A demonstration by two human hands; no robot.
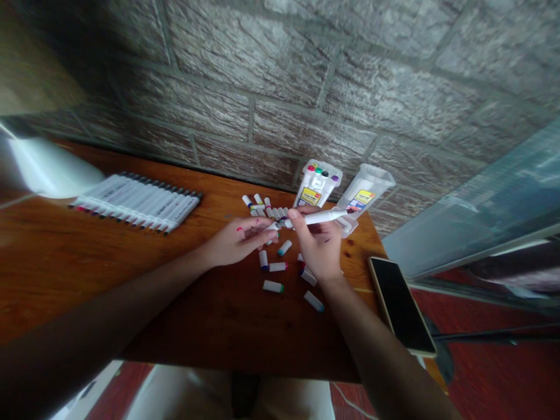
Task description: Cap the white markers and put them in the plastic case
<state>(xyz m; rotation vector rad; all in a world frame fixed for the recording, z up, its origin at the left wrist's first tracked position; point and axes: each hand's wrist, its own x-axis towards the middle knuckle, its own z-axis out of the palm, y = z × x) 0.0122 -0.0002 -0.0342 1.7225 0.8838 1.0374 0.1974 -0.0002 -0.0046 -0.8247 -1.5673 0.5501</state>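
Observation:
In my right hand is a white marker, held nearly level, with a dark tip at its right end and its left end toward my left hand. My left hand pinches a small white marker cap between thumb and fingers, close against the marker's left end. Whether cap and marker touch I cannot tell. Below and around both hands lie several loose white caps with coloured ends, among them a green-ended cap and a blue-ended cap.
A row of white markers lies at the left, beside a pale lamp-like object. Behind my hands stand a clear case with several markers and another clear case. A phone rests at the table's right edge; a stone wall rises behind.

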